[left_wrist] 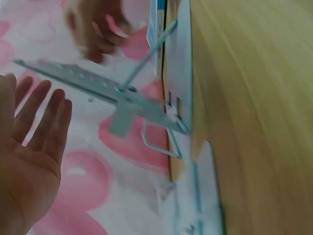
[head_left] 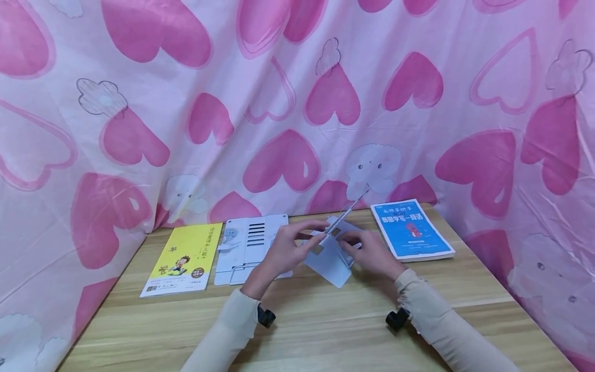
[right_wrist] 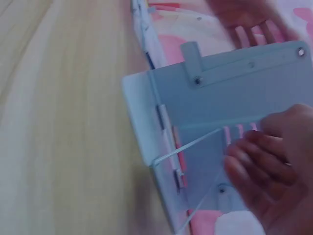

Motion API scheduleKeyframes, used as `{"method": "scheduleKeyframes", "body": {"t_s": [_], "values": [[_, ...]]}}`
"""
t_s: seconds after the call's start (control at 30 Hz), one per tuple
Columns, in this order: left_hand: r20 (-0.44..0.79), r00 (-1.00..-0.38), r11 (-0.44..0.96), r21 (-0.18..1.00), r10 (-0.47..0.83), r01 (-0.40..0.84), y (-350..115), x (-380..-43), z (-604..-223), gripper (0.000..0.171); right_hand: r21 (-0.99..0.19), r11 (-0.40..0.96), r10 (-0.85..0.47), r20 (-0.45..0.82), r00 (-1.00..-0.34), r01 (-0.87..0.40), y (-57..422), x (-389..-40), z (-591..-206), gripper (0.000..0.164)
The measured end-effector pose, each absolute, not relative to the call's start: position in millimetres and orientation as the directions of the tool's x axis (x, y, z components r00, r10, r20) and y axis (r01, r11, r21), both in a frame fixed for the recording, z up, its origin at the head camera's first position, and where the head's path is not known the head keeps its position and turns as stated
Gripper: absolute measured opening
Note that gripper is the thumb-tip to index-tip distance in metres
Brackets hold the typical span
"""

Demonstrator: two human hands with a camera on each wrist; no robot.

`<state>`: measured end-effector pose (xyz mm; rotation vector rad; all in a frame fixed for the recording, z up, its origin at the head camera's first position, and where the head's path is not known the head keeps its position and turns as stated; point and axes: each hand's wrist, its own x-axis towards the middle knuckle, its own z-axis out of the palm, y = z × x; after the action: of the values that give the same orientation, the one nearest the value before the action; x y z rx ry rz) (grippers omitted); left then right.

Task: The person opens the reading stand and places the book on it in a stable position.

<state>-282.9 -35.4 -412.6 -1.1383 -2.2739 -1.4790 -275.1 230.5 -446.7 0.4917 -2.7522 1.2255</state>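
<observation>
A pale grey-blue folding book stand [head_left: 346, 211] is unfolded on the table, its panel tilted up from a flat base plate [head_left: 329, 264]. My left hand [head_left: 284, 247] is beside the panel's left face, its palm and straight fingers showing in the left wrist view. On the other side of the panel is my right hand [head_left: 371, 252], fingers loosely bent and nothing gripped. A thin wire support [right_wrist: 190, 145] runs from the base to the slotted back of the panel, close to the right fingertips [right_wrist: 234, 169].
A second, flat-folded stand [head_left: 278, 227] lies to the left, beside a yellow book [head_left: 186, 256]. On the right lies a blue-covered book [head_left: 410, 232]. The wooden table [head_left: 325, 330] meets a pink heart-patterned curtain [head_left: 279, 160] at the back and sides.
</observation>
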Motion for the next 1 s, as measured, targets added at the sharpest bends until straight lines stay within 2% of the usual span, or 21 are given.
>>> {"method": "scheduleKeyframes", "body": {"t_s": [0.1, 0.23, 0.33, 0.43, 0.5, 0.6, 0.73, 1.0], "values": [[0.482, -0.746, 0.276, 0.72, 0.46, 0.636, -44.6, -291.9, -421.3, 0.03, -0.718, 0.604, -0.145, 0.33, -0.933, -0.348, 226.3, -269.2, -434.1, 0.027], [0.373, -0.82, 0.413, 0.726, 0.434, 0.55, -57.3, -303.2, -434.9, 0.029, -0.649, 0.573, -0.088, 0.558, -0.825, -0.5, 216.5, -259.9, -419.3, 0.023], [0.287, -0.839, 0.475, 0.719, 0.461, 0.507, -62.6, -309.1, -444.4, 0.031, -0.56, 0.571, -0.072, 0.694, -0.716, -0.6, 207.2, -252.9, -411.7, 0.021], [0.234, -0.83, 0.486, 0.718, 0.506, 0.499, -62.6, -312.3, -451.5, 0.036, -0.498, 0.581, -0.081, 0.751, -0.655, -0.643, 200.0, -247.5, -407.5, 0.035], [0.206, -0.82, 0.49, 0.714, 0.535, 0.499, -61.0, -313.2, -454.8, 0.041, -0.487, 0.594, -0.103, 0.744, -0.66, -0.641, 196.8, -244.5, -405.4, 0.045], [0.184, -0.811, 0.497, 0.708, 0.555, 0.501, -59.2, -311.8, -457.5, 0.046, -0.494, 0.609, -0.144, 0.7, -0.699, -0.62, 193.9, -244.2, -406.9, 0.052], [0.17, -0.813, 0.504, 0.709, 0.557, 0.494, -57.9, -308.9, -456.3, 0.048, -0.521, 0.607, -0.157, 0.662, -0.733, -0.601, 194.0, -247.3, -409.7, 0.051], [0.169, -0.801, 0.484, 0.719, 0.574, 0.499, -55.7, -306.4, -453.7, 0.045, -0.568, 0.549, -0.156, 0.651, -0.743, -0.613, 210.0, -253.4, -409.2, 0.043]]}}
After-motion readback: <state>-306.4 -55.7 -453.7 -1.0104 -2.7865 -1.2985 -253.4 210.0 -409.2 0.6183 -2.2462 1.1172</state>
